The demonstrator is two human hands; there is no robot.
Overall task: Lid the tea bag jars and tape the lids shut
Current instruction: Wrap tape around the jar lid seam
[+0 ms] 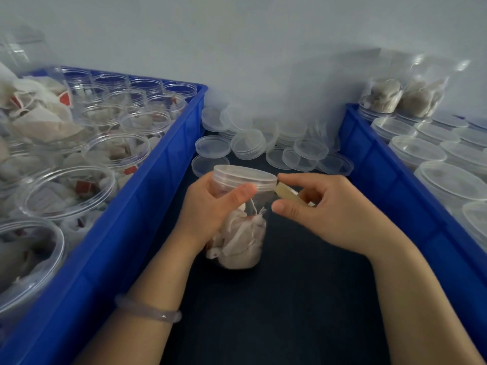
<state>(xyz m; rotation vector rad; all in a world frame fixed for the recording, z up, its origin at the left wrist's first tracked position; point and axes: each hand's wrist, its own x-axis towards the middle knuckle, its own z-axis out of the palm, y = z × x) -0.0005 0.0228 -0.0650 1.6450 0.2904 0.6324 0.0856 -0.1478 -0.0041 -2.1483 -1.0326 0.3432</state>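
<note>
1. The left hand [210, 206] is clasped round the clear cylindrical plastic jar of white tea bags [238, 233]. The thumb lies across the front wall and the fingers wrap behind.
2. The clear round plastic lid [245, 177] sits on the jar mouth, directly above that clasp. It appears level; whether it is fully tightened cannot be told.
3. The right hand [334, 209] pinches a pale yellowish strip of tape [286, 192] between forefinger and thumb. The strip's free end meets the lid's rim on the side opposite the left-hand clasp. What feeds the tape is hidden in the palm.
4. The jar's base lies below the clasp, over the dark tabletop [276, 312]. Whether it rests there cannot be told.
5. Handling, as judged:
   - The jar is light, smooth-walled and probably slippery, and thin enough to flex if squeezed.
   - The best hold is high up, near the stiffer neck, as it is held at present.
   - The tape is limp and sticky, so it should be kept taut.
6. Loose clear plastic lids [247, 144] lie beyond both hands. A blue plastic crate of open jars [137, 214] stands outboard of the left hand. A blue plastic crate of lidded jars [379, 164] stands outboard of the right.
</note>
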